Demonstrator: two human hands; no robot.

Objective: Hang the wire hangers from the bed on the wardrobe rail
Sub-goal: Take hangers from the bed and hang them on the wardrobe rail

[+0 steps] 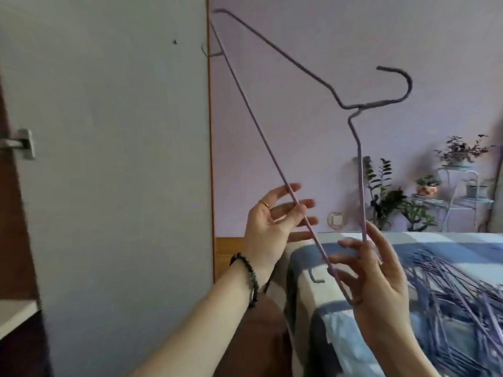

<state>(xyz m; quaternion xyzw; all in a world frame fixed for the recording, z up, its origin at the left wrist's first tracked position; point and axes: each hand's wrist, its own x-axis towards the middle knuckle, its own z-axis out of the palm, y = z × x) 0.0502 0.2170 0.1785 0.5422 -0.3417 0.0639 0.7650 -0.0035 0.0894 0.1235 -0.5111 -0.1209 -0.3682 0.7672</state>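
A purple wire hanger is held up in front of the lilac wall, tilted, with its hook pointing up to the right. My left hand pinches the long bottom bar between thumb and fingers, the other fingers spread straight. My right hand grips the hanger's lower corner, fingers curled round the wire. A pile of several more purple wire hangers lies on the bed, just right of my right hand. No wardrobe rail is in view.
A grey wardrobe door with a metal handle fills the left side. The bed has a blue-and-white checked cover. Potted plants on a white metal stand sit at the back right. A loose hook end lies at the bed's edge.
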